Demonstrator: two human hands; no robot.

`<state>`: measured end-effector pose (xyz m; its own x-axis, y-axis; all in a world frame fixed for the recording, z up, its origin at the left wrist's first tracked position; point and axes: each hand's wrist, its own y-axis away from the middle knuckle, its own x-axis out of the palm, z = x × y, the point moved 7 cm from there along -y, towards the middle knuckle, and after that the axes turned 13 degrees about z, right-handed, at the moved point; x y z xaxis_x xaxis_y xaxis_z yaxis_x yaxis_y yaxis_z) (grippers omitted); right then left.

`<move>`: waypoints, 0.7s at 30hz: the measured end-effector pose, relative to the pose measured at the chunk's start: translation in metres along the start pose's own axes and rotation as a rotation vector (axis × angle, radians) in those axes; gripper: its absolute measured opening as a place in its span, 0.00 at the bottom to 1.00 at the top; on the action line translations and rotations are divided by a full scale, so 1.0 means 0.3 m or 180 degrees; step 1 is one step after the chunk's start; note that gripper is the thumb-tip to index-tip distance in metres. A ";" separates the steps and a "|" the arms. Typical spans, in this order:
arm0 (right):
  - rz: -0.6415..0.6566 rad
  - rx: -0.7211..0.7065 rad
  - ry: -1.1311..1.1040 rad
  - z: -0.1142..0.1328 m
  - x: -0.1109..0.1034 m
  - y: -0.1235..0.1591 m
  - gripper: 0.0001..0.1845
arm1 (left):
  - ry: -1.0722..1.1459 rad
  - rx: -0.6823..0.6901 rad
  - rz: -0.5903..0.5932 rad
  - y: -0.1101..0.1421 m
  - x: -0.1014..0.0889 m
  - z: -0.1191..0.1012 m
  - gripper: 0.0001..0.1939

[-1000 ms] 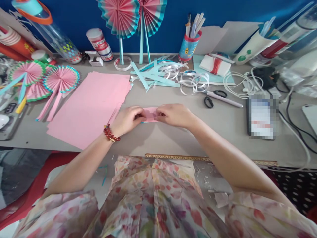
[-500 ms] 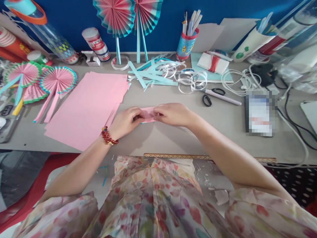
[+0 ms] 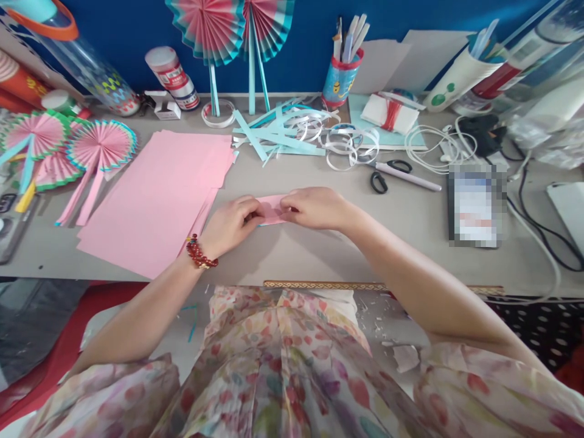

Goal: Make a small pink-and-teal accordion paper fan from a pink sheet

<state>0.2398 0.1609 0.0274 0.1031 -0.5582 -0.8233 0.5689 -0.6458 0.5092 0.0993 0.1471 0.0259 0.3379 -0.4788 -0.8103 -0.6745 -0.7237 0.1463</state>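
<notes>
A narrow piece of pink paper (image 3: 272, 210) with a thin blue edge lies across the grey desk in front of me. My left hand (image 3: 233, 224), with a red bead bracelet (image 3: 201, 254) at the wrist, pinches its left end between thumb and curled fingers. At the right end my right hand (image 3: 314, 208) grips the same paper, its fingertips pressed onto it. Both ends of the paper are hidden under the fingers. Just left of my left hand lies a stack of pink paper sheets (image 3: 155, 188).
Blue and white paper strips (image 3: 283, 137) lie behind my hands, with scissors (image 3: 387, 175) and a white pen-like stick (image 3: 422, 180) to the right. Folded paper fans (image 3: 103, 146) lie at the left; larger ones (image 3: 207, 30) stand at the back. A phone (image 3: 477, 207) rests at the right.
The whole view has shifted slightly. Both hands keep their hold on the pink paper, with hardly any movement of their own.
</notes>
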 end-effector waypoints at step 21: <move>-0.0126 0.0141 -0.0297 -0.073 -0.006 0.051 0.10 | -0.0336 0.0171 -0.0109 0.009 0.022 0.005 0.07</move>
<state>0.2661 0.1634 0.0312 0.0036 -0.5765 -0.8171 0.5342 -0.6897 0.4889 0.0988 0.1427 0.0200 0.2924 -0.3972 -0.8699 -0.6987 -0.7098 0.0892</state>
